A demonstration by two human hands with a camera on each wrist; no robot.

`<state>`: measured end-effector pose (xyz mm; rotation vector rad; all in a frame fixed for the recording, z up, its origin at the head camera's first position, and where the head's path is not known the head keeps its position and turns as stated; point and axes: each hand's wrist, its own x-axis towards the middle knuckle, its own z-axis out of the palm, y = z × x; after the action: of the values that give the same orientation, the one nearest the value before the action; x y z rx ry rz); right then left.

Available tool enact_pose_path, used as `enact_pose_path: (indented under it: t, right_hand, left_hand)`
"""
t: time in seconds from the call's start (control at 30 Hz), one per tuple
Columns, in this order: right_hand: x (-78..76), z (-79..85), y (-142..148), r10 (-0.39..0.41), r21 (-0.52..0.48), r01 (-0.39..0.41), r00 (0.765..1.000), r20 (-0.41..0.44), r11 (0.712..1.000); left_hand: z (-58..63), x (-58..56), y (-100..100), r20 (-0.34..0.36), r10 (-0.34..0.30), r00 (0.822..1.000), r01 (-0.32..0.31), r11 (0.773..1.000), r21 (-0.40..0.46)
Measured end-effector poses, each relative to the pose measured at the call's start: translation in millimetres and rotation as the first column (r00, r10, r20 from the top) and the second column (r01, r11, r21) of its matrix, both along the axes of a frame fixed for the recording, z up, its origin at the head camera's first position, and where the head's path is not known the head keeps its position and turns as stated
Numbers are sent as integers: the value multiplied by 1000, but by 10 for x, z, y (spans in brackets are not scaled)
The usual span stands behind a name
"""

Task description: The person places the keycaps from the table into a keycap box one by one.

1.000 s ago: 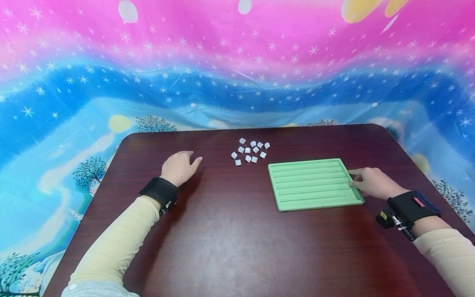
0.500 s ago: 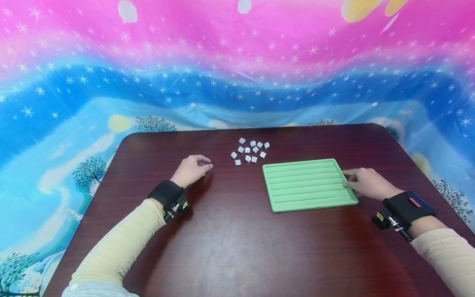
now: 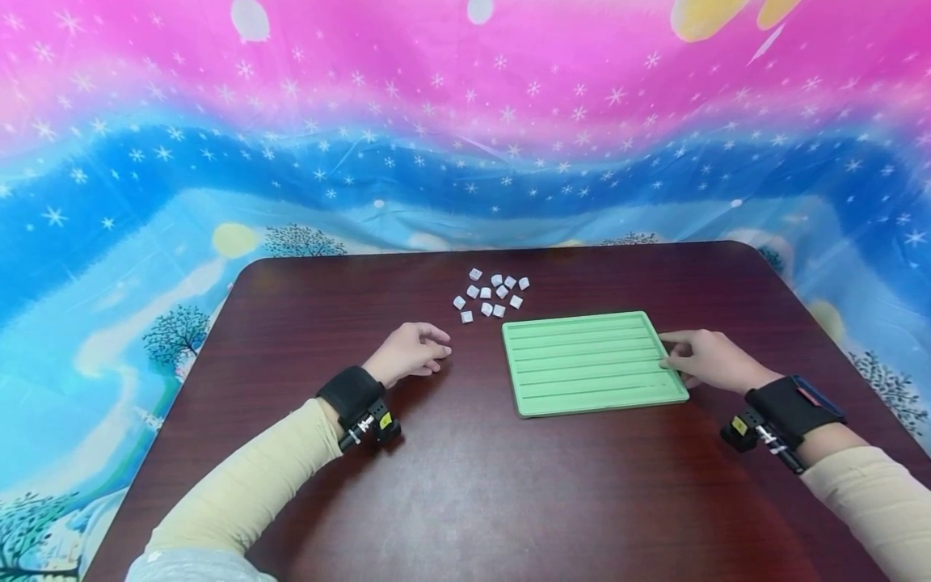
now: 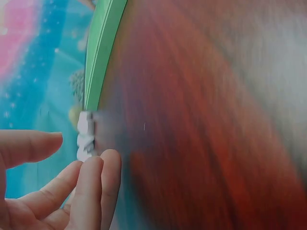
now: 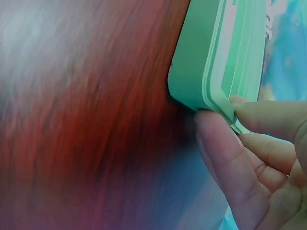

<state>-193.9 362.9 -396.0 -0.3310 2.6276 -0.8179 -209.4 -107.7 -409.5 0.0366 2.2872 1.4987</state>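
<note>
The wood-grained table looks smooth and glossy, the tray like matt, ridged plastic, the cubes like plastic, the backdrop like creased cloth.

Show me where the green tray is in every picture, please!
Head: right of centre, the green tray, its right edge pinched by the right hand.
Left wrist: at the top, left of centre, a narrow green strip cut off by the picture's top.
Right wrist: upper right, one corner between thumb and fingers.
Shared landmark: the dark red-brown table, in all three.
</note>
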Motion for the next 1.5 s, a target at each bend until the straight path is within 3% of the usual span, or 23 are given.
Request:
enact_pose_path:
  t: [0.13,0.37,0.8,1.2,1.43,1.5]
  right_hand:
    - [0,-10,-58,2,-31,-1,1000,13,1000]
    - [13,-21,-131,6,-60,-4,999,35,998]
    - [-7,-49,-246,6,-114,2,998,63,993]
    - [-47,-59,-372,28,-202,2,989,145,979]
    - [-40,-96,-475,10,-215,20,990,138,976]
    - [-33,-104,-502,4,-216,25,991,135,976]
  left_hand:
    - [-20,45,109,23,-9,1000,8,1000,11]
    - [-48,128,309,94,-38,995,28,993,111]
    - [-45,252,504,80,-20,997,5,981,192]
    - [0,207,443,40,-8,999,4,995,102]
    - [-29,206,418,-22,-27,999,28,999,32]
    - [-35,204,408,-62,-50,997,49,998,-26]
